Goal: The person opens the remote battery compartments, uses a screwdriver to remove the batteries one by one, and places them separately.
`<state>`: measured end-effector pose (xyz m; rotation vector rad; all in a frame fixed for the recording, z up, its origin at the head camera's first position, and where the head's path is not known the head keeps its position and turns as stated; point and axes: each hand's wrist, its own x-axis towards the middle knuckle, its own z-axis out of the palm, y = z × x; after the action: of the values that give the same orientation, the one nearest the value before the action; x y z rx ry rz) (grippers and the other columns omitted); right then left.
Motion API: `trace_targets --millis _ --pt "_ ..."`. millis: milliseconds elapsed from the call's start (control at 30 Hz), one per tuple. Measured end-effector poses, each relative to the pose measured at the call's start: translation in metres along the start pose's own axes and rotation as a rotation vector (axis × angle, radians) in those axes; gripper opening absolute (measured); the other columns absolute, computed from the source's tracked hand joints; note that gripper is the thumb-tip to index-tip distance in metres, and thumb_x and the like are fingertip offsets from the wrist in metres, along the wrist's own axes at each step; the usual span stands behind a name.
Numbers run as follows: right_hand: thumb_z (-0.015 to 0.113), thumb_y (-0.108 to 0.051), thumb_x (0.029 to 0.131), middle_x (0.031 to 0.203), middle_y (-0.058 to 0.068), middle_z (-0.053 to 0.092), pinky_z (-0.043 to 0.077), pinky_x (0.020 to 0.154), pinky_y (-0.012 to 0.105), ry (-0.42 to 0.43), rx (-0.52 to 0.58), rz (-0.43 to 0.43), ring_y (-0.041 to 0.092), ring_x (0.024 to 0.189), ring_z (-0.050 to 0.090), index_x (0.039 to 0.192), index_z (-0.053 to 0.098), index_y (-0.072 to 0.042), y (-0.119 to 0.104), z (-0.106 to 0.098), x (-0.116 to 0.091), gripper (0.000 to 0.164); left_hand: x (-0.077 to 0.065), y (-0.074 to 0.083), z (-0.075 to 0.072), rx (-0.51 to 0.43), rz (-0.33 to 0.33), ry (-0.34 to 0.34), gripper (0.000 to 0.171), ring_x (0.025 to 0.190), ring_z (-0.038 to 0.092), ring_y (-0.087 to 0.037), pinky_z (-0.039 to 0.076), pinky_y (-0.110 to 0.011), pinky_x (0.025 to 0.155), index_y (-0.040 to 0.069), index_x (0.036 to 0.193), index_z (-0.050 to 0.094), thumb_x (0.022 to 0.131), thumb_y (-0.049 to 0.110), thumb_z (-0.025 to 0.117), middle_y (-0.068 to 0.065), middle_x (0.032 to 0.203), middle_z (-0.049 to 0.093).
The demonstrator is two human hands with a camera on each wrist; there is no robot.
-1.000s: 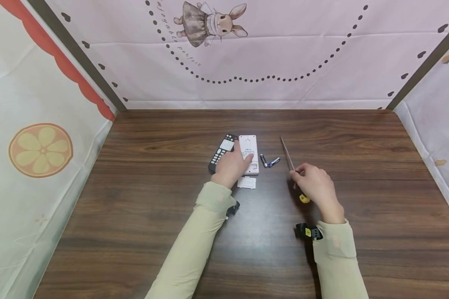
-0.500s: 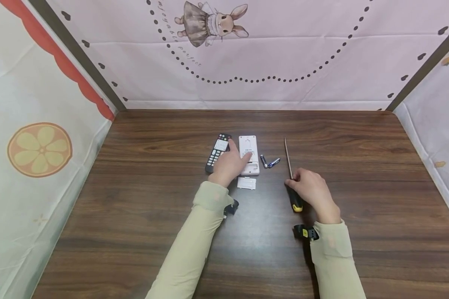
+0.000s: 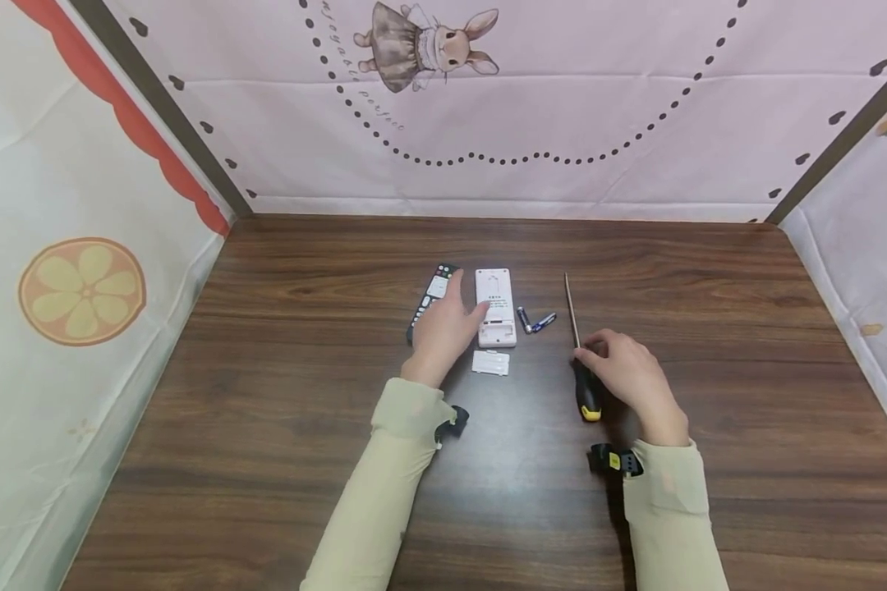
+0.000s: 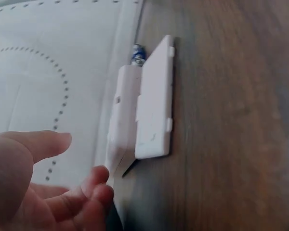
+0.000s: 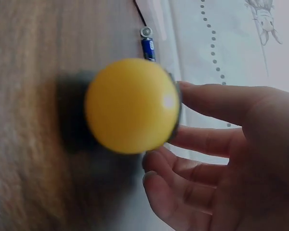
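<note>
In the head view, my left hand [image 3: 441,328] reaches over the black remote control [image 3: 438,287], covering its lower right part. Its thumb tip overlaps the edge of a white remote control [image 3: 497,287], which lies back side up with an uncovered battery compartment. The loose battery cover [image 3: 491,363] lies just below it, and two blue batteries [image 3: 538,322] lie to its right. A screwdriver [image 3: 588,394] with a black handle lies on the table, tip pointing away. My right hand [image 3: 631,373] hovers at the handle's neck with loosely bent fingers; its yellow end cap [image 5: 132,106] hides part of them.
A brown wood-grain table [image 3: 281,427] carries everything. Behind it hangs a pink printed cloth [image 3: 562,107], with pale cloth walls at left [image 3: 15,427] and right.
The screwdriver swung from under my right hand to lie nearly straight on the table; the hand then shifted right off it. The black remote control slid slightly left beneath my left hand.
</note>
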<state>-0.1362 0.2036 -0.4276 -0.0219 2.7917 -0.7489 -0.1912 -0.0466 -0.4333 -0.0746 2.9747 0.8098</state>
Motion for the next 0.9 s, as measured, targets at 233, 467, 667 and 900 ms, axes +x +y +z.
trace_targets --millis 233,467,667,900 --pt "0.051 -0.037 0.092 0.116 0.02 0.055 0.04 0.088 0.052 0.045 0.015 -0.006 0.034 0.106 0.051 0.123 0.053 -0.002 -0.007 -0.006 -0.003 0.047 -0.016 -0.018 -0.009 -0.147 0.058 0.202 0.044 0.093 0.052 -0.021 0.043 -0.036 0.075 0.017 0.126 0.054 0.087 0.035 0.059 -0.002 0.098 0.06" --pt "0.05 -0.038 0.092 0.121 0.02 0.05 0.04 0.09 0.051 0.072 0.052 -0.03 0.034 0.108 0.051 0.126 0.051 -0.003 -0.028 -0.005 0.001 0.049 -0.017 -0.032 -0.01 -0.115 -0.024 0.268 0.062 0.118 0.034 -0.028 0.032 -0.046 0.093 0.018 0.136 0.04 0.081 0.033 0.066 -0.011 0.129 0.042" --pt "0.05 -0.039 0.092 0.122 0.017 0.049 0.042 0.087 0.049 0.089 0.092 -0.035 0.031 0.106 0.051 0.126 0.051 -0.005 -0.047 -0.003 0.007 0.048 -0.016 -0.04 -0.01 -0.094 -0.072 0.224 0.072 0.126 0.026 -0.032 0.026 -0.052 0.097 0.018 0.139 0.036 0.078 0.032 0.071 -0.013 0.136 0.034" --pt "0.051 -0.04 0.091 0.125 0.014 0.05 0.042 0.09 0.049 0.085 0.131 -0.055 0.03 0.11 0.053 0.13 0.048 -0.008 -0.062 -0.003 0.017 0.05 -0.012 -0.048 -0.009 -0.051 -0.114 0.162 0.077 0.118 0.03 -0.032 0.027 -0.049 0.091 0.02 0.141 0.033 0.076 0.035 0.072 -0.013 0.136 0.034"
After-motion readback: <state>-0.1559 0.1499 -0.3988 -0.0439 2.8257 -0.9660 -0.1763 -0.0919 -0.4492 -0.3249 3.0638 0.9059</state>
